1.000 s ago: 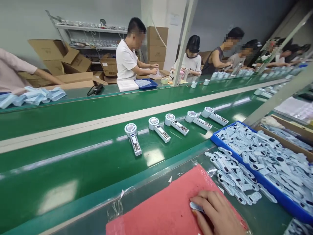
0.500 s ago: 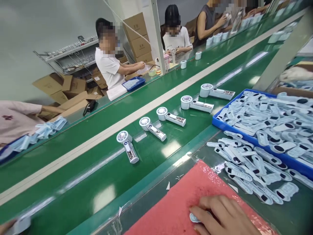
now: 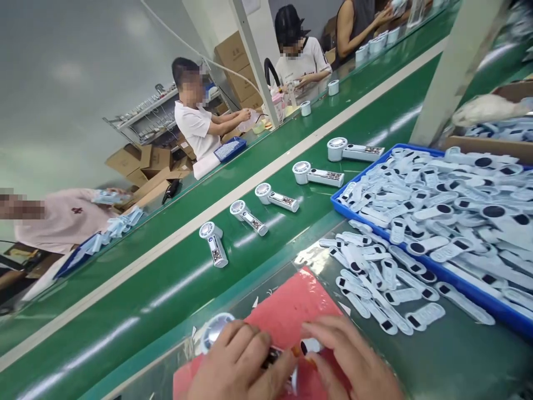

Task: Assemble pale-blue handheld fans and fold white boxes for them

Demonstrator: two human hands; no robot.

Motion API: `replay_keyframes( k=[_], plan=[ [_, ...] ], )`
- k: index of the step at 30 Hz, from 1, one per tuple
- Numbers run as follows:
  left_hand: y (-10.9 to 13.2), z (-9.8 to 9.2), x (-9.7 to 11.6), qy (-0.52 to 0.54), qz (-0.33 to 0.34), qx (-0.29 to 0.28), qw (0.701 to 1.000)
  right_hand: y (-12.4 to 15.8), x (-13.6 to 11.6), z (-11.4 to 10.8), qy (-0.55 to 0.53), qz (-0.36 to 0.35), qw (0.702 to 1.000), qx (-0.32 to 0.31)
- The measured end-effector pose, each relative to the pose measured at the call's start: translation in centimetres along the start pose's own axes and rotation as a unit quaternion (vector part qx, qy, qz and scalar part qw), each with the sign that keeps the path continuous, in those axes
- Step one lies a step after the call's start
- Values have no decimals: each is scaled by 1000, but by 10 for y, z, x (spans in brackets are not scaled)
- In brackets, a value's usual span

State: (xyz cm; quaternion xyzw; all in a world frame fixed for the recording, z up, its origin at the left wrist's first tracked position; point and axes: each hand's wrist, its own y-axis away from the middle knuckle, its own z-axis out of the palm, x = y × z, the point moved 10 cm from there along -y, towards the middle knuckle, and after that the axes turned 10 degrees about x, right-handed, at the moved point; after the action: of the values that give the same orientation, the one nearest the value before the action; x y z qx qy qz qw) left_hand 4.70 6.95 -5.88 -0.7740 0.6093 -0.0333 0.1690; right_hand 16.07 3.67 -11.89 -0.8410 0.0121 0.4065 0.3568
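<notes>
On the red mat (image 3: pixel 287 305), my left hand (image 3: pixel 241 361) is wrapped round a handheld fan (image 3: pixel 217 328). The fan's round head shows past my knuckles, and part of its open handle with inner parts shows beside my thumb. Between the thumb and fingers of my right hand (image 3: pixel 353 355) is a pale blue handle cover (image 3: pixel 310 346) with a dark end patch. It sits close to the fan's handle; whether they touch I cannot tell. Several loose handle covers (image 3: pixel 375 278) lie in a pile beyond my right hand.
A blue tray (image 3: pixel 339 208) heaped with more covers stands at the right. Several fans (image 3: pixel 216 250) with open handles lie on the green conveyor belt (image 3: pixel 166 294). A metal post (image 3: pixel 449 72) rises behind the tray. Co-workers (image 3: pixel 195 122) sit across the belt.
My left hand has come onto the mat with a fan. My right hand has lifted the cover off the mat and turned it toward the fan. The view has shifted.
</notes>
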Motion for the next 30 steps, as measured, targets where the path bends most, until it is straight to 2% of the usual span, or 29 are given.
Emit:
replay_keyframes(
  k=[2,5,8,11,13,15,18,21,25,30],
  plan=[
    [-5,3,12,0,-7,-6,1000,0,-5,-11,15,-46,999,3],
    [11,2,2,26,-40,-56,997,7,-3,-27,95,-80,992,-4],
    [37,5,-22,75,-93,-103,987,14,8,-35,162,-48,984,-60],
    [53,13,-35,117,-129,-99,980,9,9,-39,120,0,989,-82],
    [55,17,-34,126,-130,-83,980,0,-2,-34,60,21,995,-80],
    [53,17,-33,140,-135,-57,979,-9,-22,-19,23,12,996,-83],
    [51,9,-32,212,-161,-20,964,-15,-57,15,48,-57,991,-115],
    [52,-1,-33,297,-181,21,937,-12,-76,40,103,-105,977,-152],
    [53,-3,-35,332,-203,55,920,-7,-74,41,135,-87,972,-172],
    [56,4,-37,327,-224,62,916,-5,-57,37,30,0,985,-171]
  ],
)
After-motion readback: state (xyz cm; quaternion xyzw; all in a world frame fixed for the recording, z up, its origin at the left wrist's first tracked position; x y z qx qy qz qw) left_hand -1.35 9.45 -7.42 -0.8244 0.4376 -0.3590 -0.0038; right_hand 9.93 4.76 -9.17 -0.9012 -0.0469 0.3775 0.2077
